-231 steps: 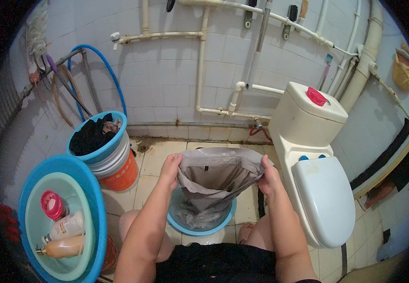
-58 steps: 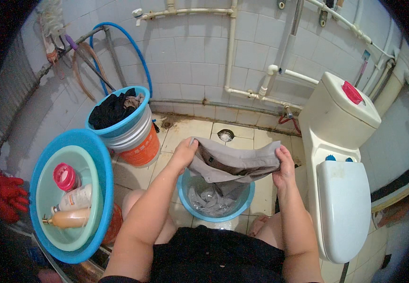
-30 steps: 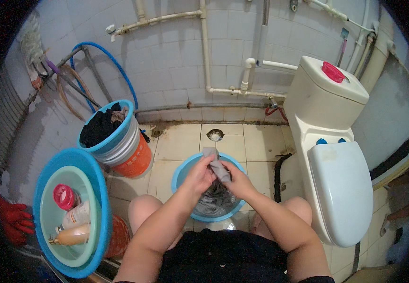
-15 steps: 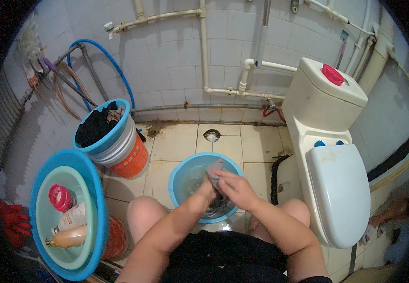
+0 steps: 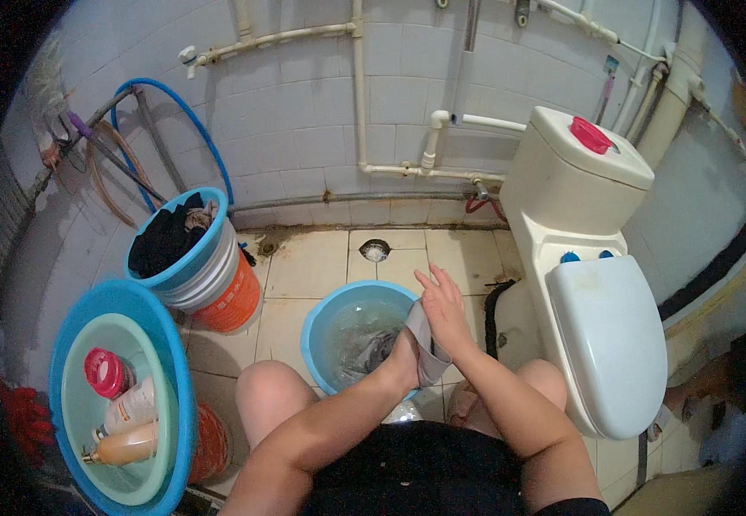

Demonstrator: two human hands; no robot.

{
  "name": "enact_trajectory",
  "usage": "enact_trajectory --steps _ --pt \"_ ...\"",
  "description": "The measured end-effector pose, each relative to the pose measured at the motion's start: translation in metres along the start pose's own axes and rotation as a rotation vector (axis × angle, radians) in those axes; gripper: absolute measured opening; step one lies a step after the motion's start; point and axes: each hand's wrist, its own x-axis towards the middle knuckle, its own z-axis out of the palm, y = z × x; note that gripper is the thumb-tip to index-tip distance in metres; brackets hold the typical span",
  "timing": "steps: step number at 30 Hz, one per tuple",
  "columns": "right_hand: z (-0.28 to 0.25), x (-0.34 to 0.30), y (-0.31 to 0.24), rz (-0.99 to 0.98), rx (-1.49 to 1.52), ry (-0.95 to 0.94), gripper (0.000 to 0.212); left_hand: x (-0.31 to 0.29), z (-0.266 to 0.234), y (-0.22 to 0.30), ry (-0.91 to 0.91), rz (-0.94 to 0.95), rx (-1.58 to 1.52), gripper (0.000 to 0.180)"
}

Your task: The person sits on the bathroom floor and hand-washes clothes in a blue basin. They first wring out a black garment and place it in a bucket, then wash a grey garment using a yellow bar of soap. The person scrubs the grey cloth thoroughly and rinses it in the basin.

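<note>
Tiled bathroom floor — grey garment at basin's 3 o'clock rim; left hand clamps it, right hand rests fingers spread. Step: scrubbing — next needs firmer grip.

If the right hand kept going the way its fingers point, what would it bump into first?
Probably the floor drain: the right hand's fingers point up-left over the blue basin's rim toward it, then the tiled wall. Depth is unclear.
</note>
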Motion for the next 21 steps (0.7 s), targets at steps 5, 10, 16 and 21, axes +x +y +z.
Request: enact_trajectory --steps 5,10,16,21 --pt "-0.005 -0.025 -0.013 0.010 -0.093 0.011 0.047 -0.014 0.010 0.003 -0.041 -0.051 -0.061 0.044" --pt "-0.052 -0.039 -0.056 -0.035 0.032 -0.043 0.044 -0.030 0.034 0.009 0.038 0.095 0.075 0.043" --pt "-0.083 -0.055 -0.070 0.124 0.481 0.097 0.067 -0.042 0.095 0.018 -0.091 0.079 0.086 0.034" --pt "-0.089 -0.059 -0.055 0.146 0.713 -0.045 0.058 -0.019 0.099 0.032 0.064 0.070 0.271 0.020"
